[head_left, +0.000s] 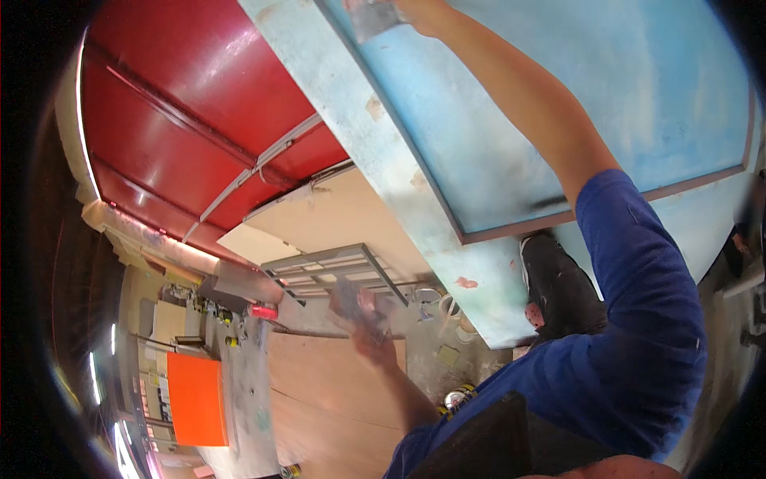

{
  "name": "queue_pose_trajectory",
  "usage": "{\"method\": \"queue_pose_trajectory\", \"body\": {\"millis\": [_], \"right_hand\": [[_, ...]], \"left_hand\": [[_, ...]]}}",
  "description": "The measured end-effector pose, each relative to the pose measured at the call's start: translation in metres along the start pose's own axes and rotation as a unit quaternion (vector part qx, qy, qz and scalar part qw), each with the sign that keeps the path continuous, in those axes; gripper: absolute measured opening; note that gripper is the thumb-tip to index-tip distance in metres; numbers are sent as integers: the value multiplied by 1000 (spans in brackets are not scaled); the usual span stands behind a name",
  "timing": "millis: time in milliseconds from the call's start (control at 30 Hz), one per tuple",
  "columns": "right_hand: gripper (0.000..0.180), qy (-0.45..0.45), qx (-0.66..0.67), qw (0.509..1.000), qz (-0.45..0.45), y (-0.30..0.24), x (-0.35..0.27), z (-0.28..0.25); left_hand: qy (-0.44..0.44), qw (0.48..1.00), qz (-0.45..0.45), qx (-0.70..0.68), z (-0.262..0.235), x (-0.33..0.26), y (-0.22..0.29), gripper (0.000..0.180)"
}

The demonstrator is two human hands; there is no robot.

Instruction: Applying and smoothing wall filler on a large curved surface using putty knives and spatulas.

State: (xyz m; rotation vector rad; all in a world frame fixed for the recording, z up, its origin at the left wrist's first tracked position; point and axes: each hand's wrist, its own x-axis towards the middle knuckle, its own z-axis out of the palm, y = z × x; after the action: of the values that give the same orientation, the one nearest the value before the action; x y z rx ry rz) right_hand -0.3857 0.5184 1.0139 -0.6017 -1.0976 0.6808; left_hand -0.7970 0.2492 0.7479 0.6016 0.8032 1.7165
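Note:
My right hand (421,14) reaches up to the top edge of the view, partly cut off there. Its fingers close on a flat grey scraper (375,21), which lies over the light-blue panel (511,104) near its dark inner frame strip. Lower down, away from the panel, my left hand (373,342) grips a grey flat piece (345,302), blurred by motion. A pinkish dab (367,300) shows on that piece. Beige patches and a pink smear (466,283) mark the panel's pale border.
A large red panel (191,88) stands at the upper left, with a beige board (335,211) and a grey metal frame (335,267) below it. A brown sheet (319,399) lies on the floor. Tubs (448,306) stand by the panel's corner; an orange panel (196,399) is further left.

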Motion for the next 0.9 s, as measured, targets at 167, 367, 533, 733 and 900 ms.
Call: {"method": "queue_pose_trajectory", "body": {"millis": [167, 367, 533, 733, 900], "right_hand": [[24, 70, -271, 958, -57, -30, 42, 45], [27, 2, -278, 960, -42, -28, 73, 73], [26, 124, -427, 872, -203, -20, 80, 86], [19, -6, -201, 973, -116, -25, 63, 45], [14, -36, -214, 976, -34, -32, 72, 58]], "left_hand": [[-23, 1000, -12, -6, -48, -1, -10, 26], [90, 994, -40, -56, -76, 7, -34, 44], [73, 993, -67, -68, -79, 17, -52, 30], [88, 986, -100, -97, -61, 27, -66, 19], [36, 991, -105, -77, -75, 40, -67, 37]]}}
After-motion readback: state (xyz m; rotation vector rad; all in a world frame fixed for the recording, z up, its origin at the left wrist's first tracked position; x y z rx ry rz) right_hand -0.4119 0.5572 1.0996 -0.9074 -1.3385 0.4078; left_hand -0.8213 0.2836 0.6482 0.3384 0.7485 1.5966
